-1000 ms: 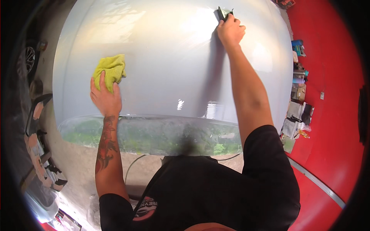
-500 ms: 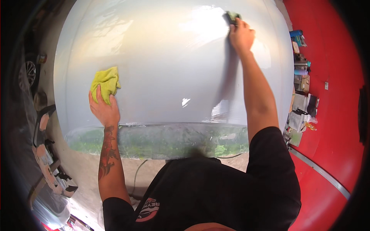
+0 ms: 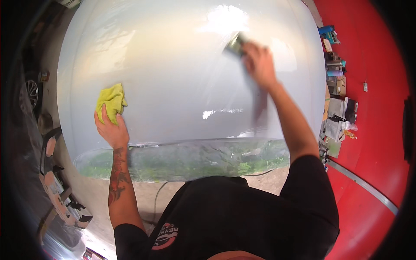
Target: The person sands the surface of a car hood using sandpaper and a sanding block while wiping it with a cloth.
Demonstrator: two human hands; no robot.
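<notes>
A glossy silver-white car hood [image 3: 173, 91] spreads out in front of me. On its left part lies a crumpled yellow-green cloth [image 3: 112, 99], gripped under the fingers of my left hand [image 3: 113, 131]. Farther out and to the right, my right hand [image 3: 261, 67] holds a small dark block with a greenish face [image 3: 234, 44] against the hood. Motion blurs this block, so its exact kind does not show. Pale streaks run over the surface below it.
Along the hood's near edge runs a mottled green and grey strip [image 3: 186, 162]. A cable [image 3: 157, 197] trails on the floor below. At right, bottles [image 3: 335, 73] and other supplies line a red wall [image 3: 368, 130]. A car wheel [image 3: 32, 93] shows at far left.
My right hand has swept the block left and nearer over the hood. The left hand and cloth sit slightly lower and farther left in view, as the whole view has shifted a little.
</notes>
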